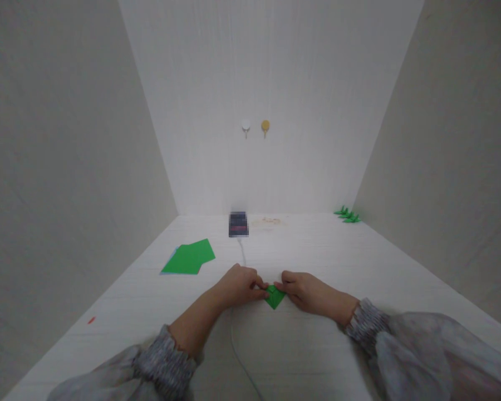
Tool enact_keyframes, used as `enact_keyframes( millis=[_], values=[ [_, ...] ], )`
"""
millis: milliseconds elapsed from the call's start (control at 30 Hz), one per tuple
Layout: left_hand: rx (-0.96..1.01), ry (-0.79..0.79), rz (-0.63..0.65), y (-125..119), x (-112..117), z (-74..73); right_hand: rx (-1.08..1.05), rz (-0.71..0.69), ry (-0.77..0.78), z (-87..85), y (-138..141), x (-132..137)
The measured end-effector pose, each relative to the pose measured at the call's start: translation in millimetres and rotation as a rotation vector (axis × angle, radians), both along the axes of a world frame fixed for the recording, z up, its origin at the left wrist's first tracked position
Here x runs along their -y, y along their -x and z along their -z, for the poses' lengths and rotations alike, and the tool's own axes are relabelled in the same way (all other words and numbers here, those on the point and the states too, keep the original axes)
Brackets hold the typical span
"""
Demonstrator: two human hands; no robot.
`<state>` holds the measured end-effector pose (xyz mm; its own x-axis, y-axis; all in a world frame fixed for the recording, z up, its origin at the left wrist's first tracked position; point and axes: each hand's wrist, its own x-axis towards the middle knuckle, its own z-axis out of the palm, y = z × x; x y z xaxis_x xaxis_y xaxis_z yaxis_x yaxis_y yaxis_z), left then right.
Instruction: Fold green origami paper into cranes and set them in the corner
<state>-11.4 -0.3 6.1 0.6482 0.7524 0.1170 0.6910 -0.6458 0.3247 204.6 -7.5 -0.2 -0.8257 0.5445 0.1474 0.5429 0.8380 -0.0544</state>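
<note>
A small folded piece of green paper (pixel 274 297) lies on the white table (pixel 317 256) in front of me, its point toward me. My left hand (pixel 239 285) pinches its upper left edge with fingers closed. From the other side, my right hand (pixel 305 291) pinches the upper right edge in the same way. Both wrists rest low over the tabletop, in grey patterned sleeves.
A stack of green paper sheets (pixel 188 258) lies to the left. A dark phone-like device (pixel 238 224) sits behind with a white cable (pixel 242 253) running toward me. Folded green paper figures (pixel 347 215) stand at the far right corner. Two wall hooks (pixel 255 127) hang on the back wall.
</note>
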Motion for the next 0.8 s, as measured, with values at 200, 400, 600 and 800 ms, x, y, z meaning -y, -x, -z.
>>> enact_keyframes(
  millis=[200, 400, 600, 800],
  values=[
    [0.008, 0.038, -0.020, 3.6, -2.3, 3.5, -0.048, -0.025, 0.053, 1.2, -4.1, -1.5],
    [-0.042, 0.014, -0.017, 6.8, -3.8, 3.7, -0.027, -0.034, 0.036, -1.1, -2.1, -1.7],
    [-0.055, -0.005, -0.003, 3.8, -3.5, -0.4, -0.024, 0.008, 0.007, 1.8, -1.5, -2.1],
    [0.075, 0.050, -0.052, -1.3, -6.1, 5.0, -0.135, 0.134, 0.058, -0.4, 4.1, -3.7]
  ],
)
